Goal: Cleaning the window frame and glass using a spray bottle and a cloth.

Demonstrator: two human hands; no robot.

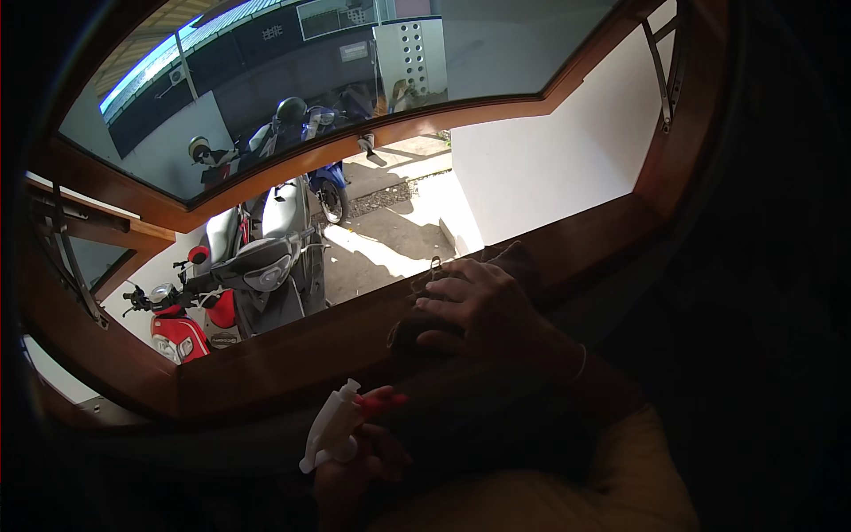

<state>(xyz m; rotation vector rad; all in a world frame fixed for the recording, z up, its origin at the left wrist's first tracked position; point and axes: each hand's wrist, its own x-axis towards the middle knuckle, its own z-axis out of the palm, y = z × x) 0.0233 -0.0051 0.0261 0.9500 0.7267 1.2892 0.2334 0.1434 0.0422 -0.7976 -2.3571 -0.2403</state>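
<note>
My right hand [475, 309] presses a dark cloth [518, 263] onto the lower rail of a brown wooden window frame [286, 356]. Part of the cloth bunches out past the fingers and under the palm. Below and to the left, my left hand [372, 445] grips a spray bottle by its neck. The bottle's white trigger head [330, 422] catches the light, and a finger lies by its red trigger [382, 404]. Darkness hides the bottle's body.
A top-hinged glass sash [332, 86] stands swung outward, held by metal stays [658, 73] at the sides. A metal window handle [371, 149] hangs from its lower rail. Outside are parked motorcycles [266, 266], a white wall [545, 173] and sunlit paving [385, 246].
</note>
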